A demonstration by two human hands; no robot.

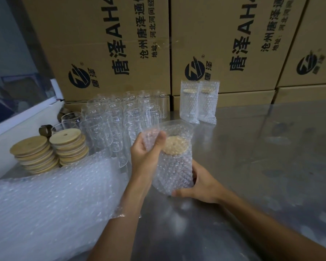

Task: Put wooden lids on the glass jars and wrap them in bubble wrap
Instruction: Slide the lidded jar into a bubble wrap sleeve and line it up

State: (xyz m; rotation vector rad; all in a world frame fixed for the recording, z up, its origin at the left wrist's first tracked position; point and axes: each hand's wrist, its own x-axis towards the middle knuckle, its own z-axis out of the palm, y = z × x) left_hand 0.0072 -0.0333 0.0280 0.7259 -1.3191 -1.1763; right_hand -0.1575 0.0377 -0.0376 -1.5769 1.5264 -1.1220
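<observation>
The table point(271, 147) is dull grey metal with a soft sheen, and cardboard boxes point(120, 44) printed with dark lettering stand stacked along its far edge like a wall. A white ledge point(26, 117) runs along the left edge.

Toward the far left corner stands a crowd of bare glass jars point(120, 117), packed close together. Just left of them sit 2 stacks of wooden lids point(51, 151), side by side and touching. A loose heap of bubble wrap point(51, 210) fills the near left corner. Against the boxes at the far edge, 2 wrapped jars point(199, 101) stand upright, side by side, lids showing through the wrap.

Near the middle of the table, the jar in hand point(174, 166) sits inside a bubble bag, tilted, its wooden lid on and visible through the plastic. The left hand point(145, 153) clutches the bag's open top, fingers curled round the loose plastic beside the lid. The right hand point(199, 183) cups the bottom, fingers wrapped under the base.
</observation>
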